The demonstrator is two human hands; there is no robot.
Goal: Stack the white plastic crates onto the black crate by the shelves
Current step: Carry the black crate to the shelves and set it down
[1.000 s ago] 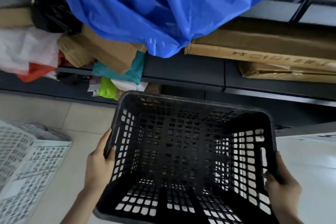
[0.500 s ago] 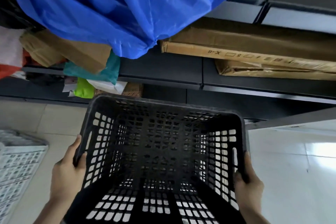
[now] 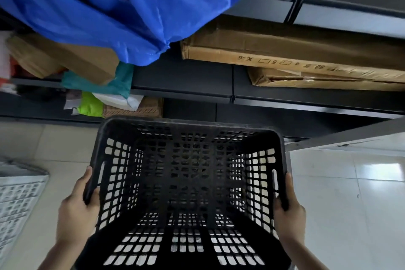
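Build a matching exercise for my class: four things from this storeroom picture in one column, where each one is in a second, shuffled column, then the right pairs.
Things:
1. black crate
2. white crate
3. blue plastic sheet
4. long cardboard box

Places:
A. on the floor at the left edge
B. on a shelf at the right
C. held between both hands
D. draped over the shelves at the top

Pairs: 1-C, 2-A, 3-D, 4-B

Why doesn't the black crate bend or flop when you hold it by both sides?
The black crate probably stays stiff: its walls keep a square shape with only the left hand and right hand gripping the rims. It likely feels light for its size, since it is empty and full of holes. The thick rim should make slipping unlikely.
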